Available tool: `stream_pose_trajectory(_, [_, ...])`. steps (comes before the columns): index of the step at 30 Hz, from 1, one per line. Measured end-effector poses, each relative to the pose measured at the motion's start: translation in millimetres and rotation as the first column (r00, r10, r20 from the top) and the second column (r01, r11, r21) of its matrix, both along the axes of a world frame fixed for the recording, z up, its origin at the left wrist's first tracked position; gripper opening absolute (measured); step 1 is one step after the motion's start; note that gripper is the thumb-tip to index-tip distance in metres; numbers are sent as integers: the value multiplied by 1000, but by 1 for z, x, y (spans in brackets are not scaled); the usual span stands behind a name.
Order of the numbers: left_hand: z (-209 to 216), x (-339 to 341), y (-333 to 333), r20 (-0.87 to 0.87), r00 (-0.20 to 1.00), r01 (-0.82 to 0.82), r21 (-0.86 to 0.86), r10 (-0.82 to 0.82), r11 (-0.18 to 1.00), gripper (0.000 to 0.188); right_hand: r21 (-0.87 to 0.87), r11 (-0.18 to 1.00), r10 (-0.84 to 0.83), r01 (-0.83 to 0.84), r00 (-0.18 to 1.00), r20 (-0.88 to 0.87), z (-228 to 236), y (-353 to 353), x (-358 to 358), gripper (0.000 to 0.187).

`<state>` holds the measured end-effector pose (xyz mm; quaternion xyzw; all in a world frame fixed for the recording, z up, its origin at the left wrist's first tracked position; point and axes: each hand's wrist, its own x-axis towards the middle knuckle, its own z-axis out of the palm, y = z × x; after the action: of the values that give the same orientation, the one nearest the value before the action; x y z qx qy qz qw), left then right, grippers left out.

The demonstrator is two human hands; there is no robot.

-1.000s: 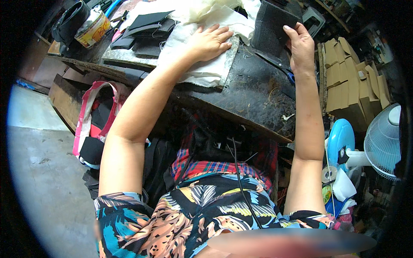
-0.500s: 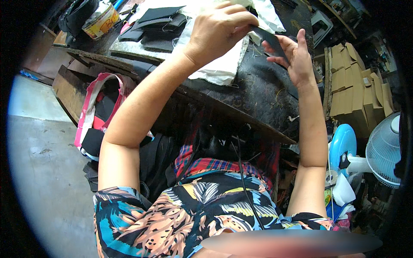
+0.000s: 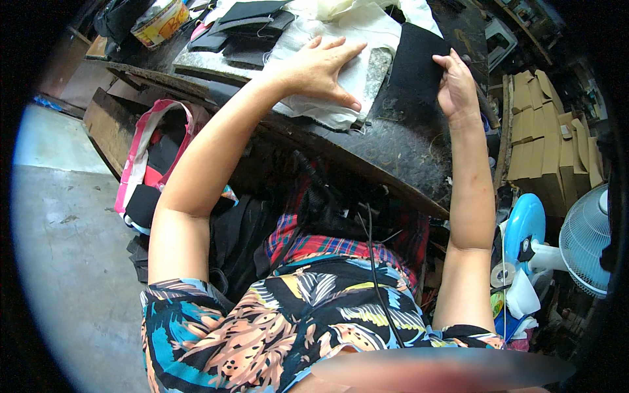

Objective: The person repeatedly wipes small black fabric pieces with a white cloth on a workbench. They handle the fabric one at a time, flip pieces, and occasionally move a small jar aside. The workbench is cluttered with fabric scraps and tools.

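Observation:
My right hand (image 3: 457,88) grips the right edge of a flat black fabric-like piece (image 3: 418,65), with thumb and fingers closed on it. The piece hangs over the dark worktop, its broad face turned toward me. To its left, my left hand (image 3: 321,73) is open with fingers spread, holding nothing. It is over a white cloth (image 3: 377,29), and I cannot tell whether it touches it. The cloth lies partly over a grey stone-like slab (image 3: 379,69). Beyond my left wrist, several black pieces (image 3: 255,39) lie stacked on the slab.
The dark worktop (image 3: 393,141) ends in a worn front edge before me. A decorated bucket (image 3: 159,25) stands at the far left. A pink-trimmed bag (image 3: 128,160) sits below at left. Cardboard boxes (image 3: 544,141) and a blue-and-white fan (image 3: 583,239) stand at right.
My left hand has let go of the black piece and come down over the white cloth, fingers spreading. The piece has turned from edge-on to broad side, held by my right hand alone.

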<state>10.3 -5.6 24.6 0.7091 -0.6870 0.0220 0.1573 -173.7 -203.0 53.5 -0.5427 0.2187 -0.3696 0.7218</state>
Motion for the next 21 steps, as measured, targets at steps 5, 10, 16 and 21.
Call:
stream_pose_trajectory(5, [-3,-6,5,-11,997,-77,-40,76,996,121,18,989,149,-149,957,-249,-4,10,-3,21])
stream_pose_trajectory(10, [-4,-8,6,-22,999,-36,-110,34,993,126,-48,949,280,-312,901,-331,-20,19,0,17])
stream_pose_trajectory(16, [-7,-7,3,-31,998,-51,-128,47,990,127,-86,960,221,-268,906,-361,-28,19,5,17])
stream_pose_trajectory(21, [-9,-4,2,-18,999,-31,-153,29,988,125,-118,958,200,-260,906,-374,-26,23,5,16])
